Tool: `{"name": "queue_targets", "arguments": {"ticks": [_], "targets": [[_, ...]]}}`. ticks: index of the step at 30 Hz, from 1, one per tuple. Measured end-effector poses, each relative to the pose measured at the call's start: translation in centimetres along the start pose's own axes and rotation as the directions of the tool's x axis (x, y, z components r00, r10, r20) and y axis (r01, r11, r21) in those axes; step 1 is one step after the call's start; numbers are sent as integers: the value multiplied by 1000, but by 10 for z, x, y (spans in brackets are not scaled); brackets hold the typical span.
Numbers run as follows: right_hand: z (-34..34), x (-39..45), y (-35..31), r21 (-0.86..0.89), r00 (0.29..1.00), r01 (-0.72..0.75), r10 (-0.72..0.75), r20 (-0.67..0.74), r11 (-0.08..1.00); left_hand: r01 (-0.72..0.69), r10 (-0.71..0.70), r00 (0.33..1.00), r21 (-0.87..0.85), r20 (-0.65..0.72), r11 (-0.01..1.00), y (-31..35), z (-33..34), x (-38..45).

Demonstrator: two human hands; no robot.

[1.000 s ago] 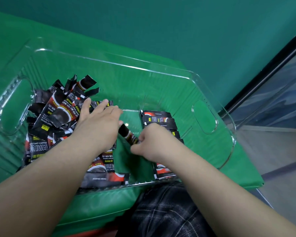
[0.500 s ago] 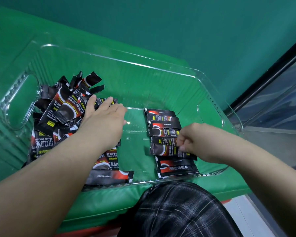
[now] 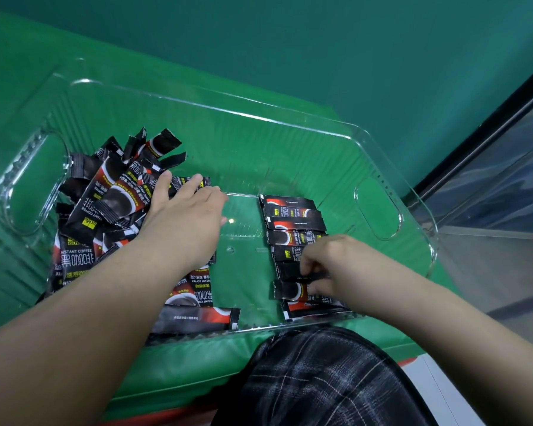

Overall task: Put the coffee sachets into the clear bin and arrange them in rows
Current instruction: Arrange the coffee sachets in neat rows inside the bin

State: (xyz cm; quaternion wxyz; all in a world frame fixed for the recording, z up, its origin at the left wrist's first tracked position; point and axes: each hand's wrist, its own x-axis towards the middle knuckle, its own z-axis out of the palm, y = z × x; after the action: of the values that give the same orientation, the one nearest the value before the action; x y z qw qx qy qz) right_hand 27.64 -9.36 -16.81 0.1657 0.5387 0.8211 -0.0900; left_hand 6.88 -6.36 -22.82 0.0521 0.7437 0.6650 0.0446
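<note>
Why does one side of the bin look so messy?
The sachets on the left lie in a jumbled heap under the left hand, pointing every way. The right row in the clear bin lies neat.
</note>
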Motion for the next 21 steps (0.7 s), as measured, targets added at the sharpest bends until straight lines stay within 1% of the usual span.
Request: {"name": "queue_targets", "arguments": {"ticks": [1, 2, 5, 7, 9, 11, 14, 21], "targets": [[4, 1, -1, 21, 1000, 27, -27, 4, 999, 0, 0, 1000, 0, 0, 1000, 0, 0, 0], [6, 3, -1, 32, 999, 34, -33, -24, 999, 0, 0, 1000, -1, 0, 1000, 0, 0, 0], [5, 18, 3, 65, 972, -1, 16, -236, 998, 2, -2, 1000, 0, -1, 1000, 0, 0, 0], [3, 33, 6, 26, 956, -42, 48, -289, 999, 2, -2, 1000, 3, 0, 1000, 0, 1, 0], [2, 47, 8, -19, 959, -88, 79, -272, 996, 2, -2, 1000, 8, -6, 1000, 0, 1, 0], [1, 55, 7, -27, 965, -114, 104, -240, 993, 5, -5, 1000, 7, -8, 1000, 0, 1, 0], [2, 59, 7, -44, 969, -124, 111, -221, 991, 2, -2, 1000, 7, -7, 1000, 0, 1, 0], [11, 58, 14, -56, 965, -116, 100, -242, 992, 3, -3, 1000, 7, -11, 1000, 0, 1, 1]]}}
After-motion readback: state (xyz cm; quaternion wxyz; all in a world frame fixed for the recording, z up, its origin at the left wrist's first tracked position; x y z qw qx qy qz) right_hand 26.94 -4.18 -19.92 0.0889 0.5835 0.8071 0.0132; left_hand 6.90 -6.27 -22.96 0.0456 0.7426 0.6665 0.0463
